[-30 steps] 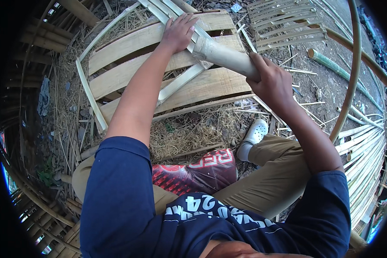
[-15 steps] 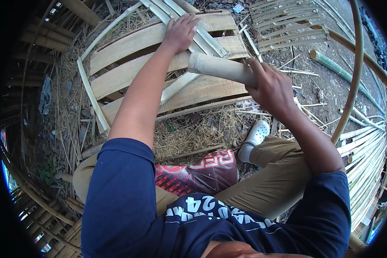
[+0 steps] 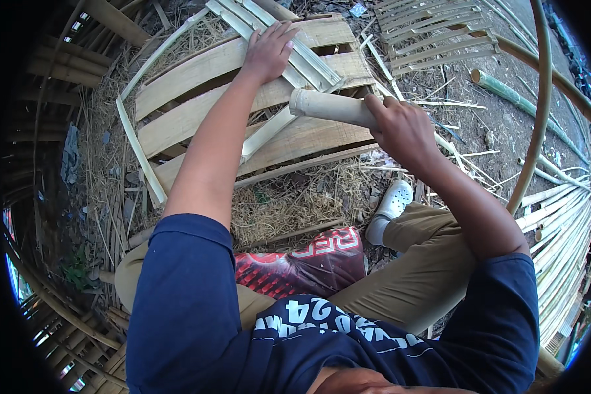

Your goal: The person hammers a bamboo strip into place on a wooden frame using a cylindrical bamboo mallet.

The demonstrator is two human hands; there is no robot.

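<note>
My left hand (image 3: 267,49) lies flat, fingers spread and released, pressing on the bundle of split bamboo strips (image 3: 276,39) at the far edge of the wooden planks (image 3: 197,69). My right hand (image 3: 404,128) is clenched round a pale bamboo cylinder (image 3: 328,106), which lies level across the planks, its cut end pointing left, just beside a loose strip (image 3: 266,133) slanting downward. A red sack with white lettering (image 3: 302,266) sits between my knees, flat and crumpled, near my white shoe (image 3: 392,200). Straw (image 3: 269,210) fills the ground between sack and planks. To the right there is bare dirt (image 3: 499,125) with a green bamboo pole (image 3: 515,95) and a woven slat mat (image 3: 433,33) beyond; a curved bamboo hoop (image 3: 538,118) hems that side in. Stacked bamboo strips (image 3: 565,230) crowd the right rim.
</note>
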